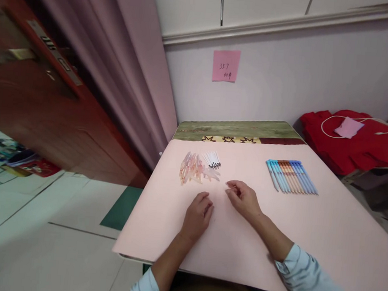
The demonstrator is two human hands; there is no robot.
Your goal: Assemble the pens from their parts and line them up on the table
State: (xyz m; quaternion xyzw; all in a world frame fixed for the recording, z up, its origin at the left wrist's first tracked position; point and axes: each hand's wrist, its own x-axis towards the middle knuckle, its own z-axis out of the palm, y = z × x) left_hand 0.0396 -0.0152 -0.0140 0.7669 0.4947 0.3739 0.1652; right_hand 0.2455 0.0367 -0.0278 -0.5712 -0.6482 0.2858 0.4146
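Note:
My left hand [197,216] rests on the pink-covered table with its fingers loosely curled and a little apart, and nothing shows in it. To its right, my right hand [243,199] has thumb and forefinger closed in a pinch; a tiny pale bit shows at the fingertips, too small to name. Beyond my hands lies a loose pile of clear pinkish pen barrels [192,168]. Beside the pile are several thin white pen refills [212,158] with dark ends. Farther right, assembled pens [291,176] lie side by side in a row, with blue and brown upper ends.
The pink table cover [238,262] leaves a green patterned strip [229,132] bare at the back. A wall with a pink note [226,66] stands behind. Red cloth [357,141] with a white cable lies at the right. A curtain [121,44] and brown door [49,92] are left.

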